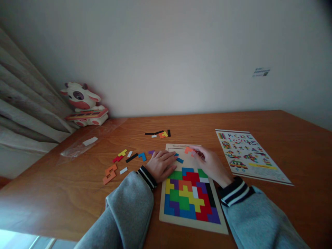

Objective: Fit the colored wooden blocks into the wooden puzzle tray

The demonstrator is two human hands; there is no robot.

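A wooden puzzle board [192, 226] lies in front of me, its lower part filled with coloured block pieces and its upper part mostly bare. My right hand [210, 162] pinches an orange puzzle piece [188, 150] above the top of the board. Palm down, my left hand [161, 165] rests over the board's upper left edge with its fingers stretched out. A blue puzzle piece [180, 160] shows at the fingertips of that hand, partly covered by them. Whether the left fingers press on it I cannot tell.
Loose pieces lie left of the board, among them orange pieces [110, 174] and a black bar [131, 157]. Several more pieces [163, 135] sit behind it. A printed pattern sheet [250, 152] is at right. A clear plastic bag [77, 147] and a cow toy [85, 105] are far left.
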